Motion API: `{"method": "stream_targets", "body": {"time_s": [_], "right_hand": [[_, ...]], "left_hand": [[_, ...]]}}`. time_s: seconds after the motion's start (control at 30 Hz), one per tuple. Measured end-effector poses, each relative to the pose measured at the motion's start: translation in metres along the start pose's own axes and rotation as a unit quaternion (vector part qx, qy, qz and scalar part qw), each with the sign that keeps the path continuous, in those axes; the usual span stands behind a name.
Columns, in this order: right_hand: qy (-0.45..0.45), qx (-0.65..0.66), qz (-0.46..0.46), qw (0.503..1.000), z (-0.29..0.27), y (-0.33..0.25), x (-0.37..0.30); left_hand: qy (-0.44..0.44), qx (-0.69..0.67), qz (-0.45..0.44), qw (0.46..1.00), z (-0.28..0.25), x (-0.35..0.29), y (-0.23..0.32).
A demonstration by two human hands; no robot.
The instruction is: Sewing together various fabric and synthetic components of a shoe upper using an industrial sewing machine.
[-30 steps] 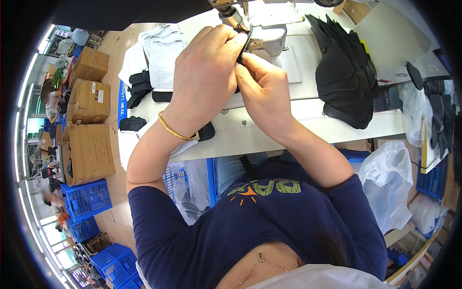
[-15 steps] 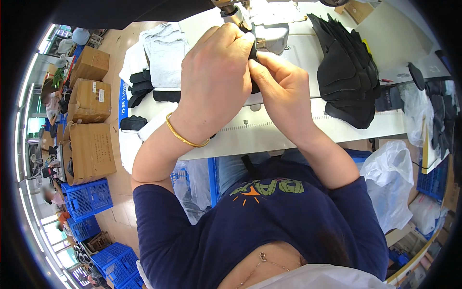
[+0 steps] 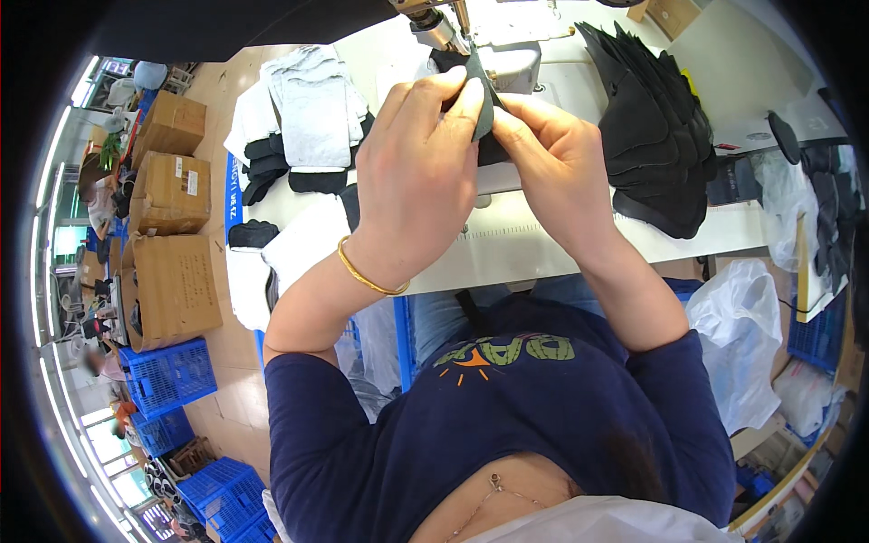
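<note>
Just below the needle area of a sewing machine (image 3: 442,33), a dark fabric piece (image 3: 484,107) is pinched between my two hands. My left hand (image 3: 421,163), with a gold bangle at the wrist, grips its left side between thumb and fingers. Thumb and forefinger of my right hand (image 3: 561,167) close on its right edge. Part of the piece is hidden behind my fingers. On the table to the right lies a fanned stack of black cut pieces (image 3: 652,136). White and grey cloth pieces (image 3: 312,109) with black ones lie at the left.
The white table (image 3: 534,244) has a ruler strip along its front. Cardboard boxes (image 3: 181,290) and blue crates (image 3: 167,376) line the floor at the left. A clear plastic bag (image 3: 738,335) hangs at the right. A small black roll (image 3: 253,235) rests near the table's left edge.
Both hands have shifted slightly right and nearer to me. My left hand has turned, and its thumb now shows against the fabric. More of the dark piece is visible.
</note>
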State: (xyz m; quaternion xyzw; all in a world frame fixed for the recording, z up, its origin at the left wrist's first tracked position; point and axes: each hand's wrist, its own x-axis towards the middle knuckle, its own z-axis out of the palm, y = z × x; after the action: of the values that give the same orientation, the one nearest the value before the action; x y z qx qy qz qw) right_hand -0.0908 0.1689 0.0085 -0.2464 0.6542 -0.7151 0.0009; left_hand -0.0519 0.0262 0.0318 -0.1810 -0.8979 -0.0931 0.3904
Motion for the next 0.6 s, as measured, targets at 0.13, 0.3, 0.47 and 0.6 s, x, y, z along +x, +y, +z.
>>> {"method": "stream_targets", "body": {"time_s": [0.13,0.3,0.47,0.6], "right_hand": [[-0.009,0.033,0.032,0.999,-0.0011,0.0033,-0.0075],[-0.019,0.034,0.02,0.999,-0.0003,0.0055,-0.0097],[-0.016,0.024,-0.002,1.0,0.0,0.0054,-0.0091],[-0.018,0.025,-0.004,1.0,0.0004,0.0054,-0.0091]], "left_hand": [[0.034,-0.017,0.011,0.999,0.0028,-0.0037,0.0005],[0.056,-0.025,0.023,0.998,0.0064,-0.0039,0.0027],[0.064,-0.002,0.036,0.997,0.0072,-0.0048,0.0056],[0.067,-0.004,0.036,0.997,0.0067,-0.0063,0.006]]}}
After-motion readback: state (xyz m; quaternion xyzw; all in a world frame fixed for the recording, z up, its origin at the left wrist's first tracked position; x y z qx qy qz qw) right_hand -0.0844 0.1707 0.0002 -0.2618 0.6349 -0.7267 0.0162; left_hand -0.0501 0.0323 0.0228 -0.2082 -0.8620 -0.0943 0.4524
